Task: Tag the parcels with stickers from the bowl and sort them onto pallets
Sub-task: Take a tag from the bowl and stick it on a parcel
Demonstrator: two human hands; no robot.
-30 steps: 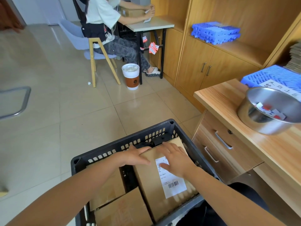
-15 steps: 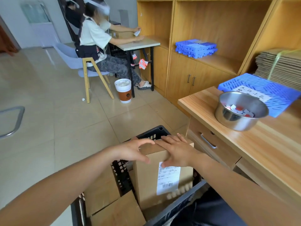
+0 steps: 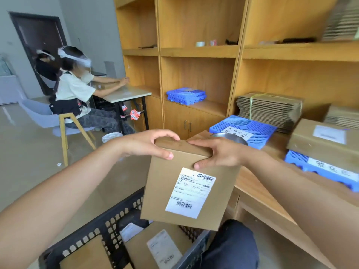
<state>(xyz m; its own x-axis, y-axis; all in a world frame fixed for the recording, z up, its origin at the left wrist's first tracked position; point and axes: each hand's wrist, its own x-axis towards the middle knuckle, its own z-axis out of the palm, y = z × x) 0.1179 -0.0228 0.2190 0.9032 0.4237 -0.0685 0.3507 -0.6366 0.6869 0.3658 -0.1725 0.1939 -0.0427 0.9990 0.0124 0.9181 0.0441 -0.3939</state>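
Note:
A brown cardboard parcel with a white shipping label hangs in the air above the black crate. My left hand grips its top left edge and my right hand grips its top right edge. Behind my right hand the steel bowl is mostly hidden; its stickers are not visible. A blue pallet with a handwritten label lies on the wooden counter past the bowl. A second blue pallet at the right carries a labelled parcel.
More parcels lie in the crate. Bundled flat cartons sit on the counter's back. Another stack of blue pallets rests in the shelf unit. A person sits at a small table at the left over open floor.
Both hands have lifted the parcel up out of the crate, from lying among the others to hanging upright above it. The view has tilted up toward the shelves.

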